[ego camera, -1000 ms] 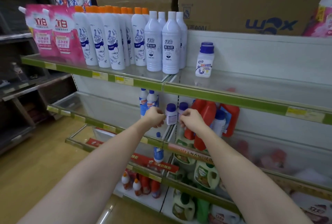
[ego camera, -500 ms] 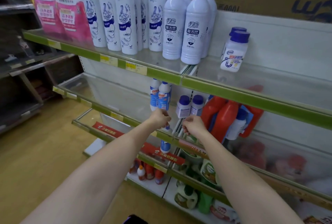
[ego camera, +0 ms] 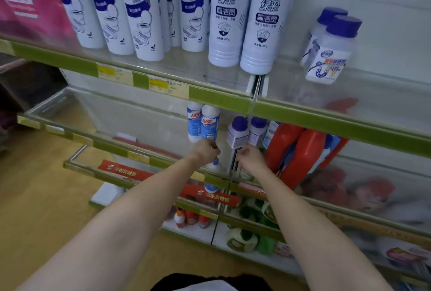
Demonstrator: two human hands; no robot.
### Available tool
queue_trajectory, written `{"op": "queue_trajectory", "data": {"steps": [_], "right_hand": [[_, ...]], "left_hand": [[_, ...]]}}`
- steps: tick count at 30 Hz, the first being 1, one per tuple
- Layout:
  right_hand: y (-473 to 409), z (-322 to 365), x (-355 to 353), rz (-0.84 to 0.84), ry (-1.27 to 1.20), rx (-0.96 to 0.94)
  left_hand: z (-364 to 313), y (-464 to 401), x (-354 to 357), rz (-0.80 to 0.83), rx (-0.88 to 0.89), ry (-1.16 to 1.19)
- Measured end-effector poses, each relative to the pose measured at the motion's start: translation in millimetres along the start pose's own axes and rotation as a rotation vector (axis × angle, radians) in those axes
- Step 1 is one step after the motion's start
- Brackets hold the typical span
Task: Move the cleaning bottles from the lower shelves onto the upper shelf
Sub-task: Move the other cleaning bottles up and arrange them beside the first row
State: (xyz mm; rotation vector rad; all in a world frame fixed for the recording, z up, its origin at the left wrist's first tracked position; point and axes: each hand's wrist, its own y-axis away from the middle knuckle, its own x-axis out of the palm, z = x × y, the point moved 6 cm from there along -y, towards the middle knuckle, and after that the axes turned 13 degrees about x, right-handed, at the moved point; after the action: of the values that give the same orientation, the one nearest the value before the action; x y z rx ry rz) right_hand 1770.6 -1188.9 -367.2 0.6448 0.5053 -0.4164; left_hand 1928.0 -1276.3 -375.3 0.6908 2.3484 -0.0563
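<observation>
Two small white bottles with purple caps stand side by side on the second shelf, behind its clear front guard. My left hand is just below and left of them, in front of the foot of two blue-and-white bottles. My right hand is just below and right of the nearer small bottle, fingertips close to its base. Both hands have curled fingers turned away from me; what they grip, if anything, is hidden. Two more purple-capped bottles stand on the upper shelf.
The upper shelf also holds tall white toilet-cleaner bottles and pink pouches at the left. Red jugs crowd the second shelf right of my right hand. Lower shelves carry small red bottles and green ones.
One second ago my hands were up at the small purple-capped bottles; now both sit lower, by the shelf's front guard. The view has moved closer to the shelves.
</observation>
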Motion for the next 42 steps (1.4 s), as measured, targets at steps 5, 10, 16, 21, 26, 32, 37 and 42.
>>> {"op": "queue_trajectory", "data": {"steps": [5, 10, 16, 21, 26, 32, 37, 42], "right_hand": [[-7, 16, -2, -0.095, -0.013, -0.047], [-33, 37, -6, -0.168, 0.013, -0.116], [-50, 64, -10, -0.166, 0.177, -0.077], [-68, 70, 4, -0.037, 0.214, -0.005], [-67, 65, 10, -0.060, 0.228, -0.044], [-52, 48, 10, -0.119, 0.131, -0.045], [-26, 22, 12, -0.125, 0.099, -0.030], [1, -5, 16, -0.151, -0.087, 0.027]], "left_hand": [[-1, -14, 3, 0.001, 0.061, -0.021], [1, -22, 1, 0.014, 0.115, -0.082], [13, -24, 0, -0.022, 0.075, -0.078], [22, -23, 2, -0.024, 0.022, -0.080], [25, -16, 2, 0.008, -0.008, -0.115], [29, 0, 7, 0.022, 0.004, -0.176], [24, 14, 22, -0.005, 0.119, -0.291], [22, 26, 35, 0.020, 0.222, -0.213]]}}
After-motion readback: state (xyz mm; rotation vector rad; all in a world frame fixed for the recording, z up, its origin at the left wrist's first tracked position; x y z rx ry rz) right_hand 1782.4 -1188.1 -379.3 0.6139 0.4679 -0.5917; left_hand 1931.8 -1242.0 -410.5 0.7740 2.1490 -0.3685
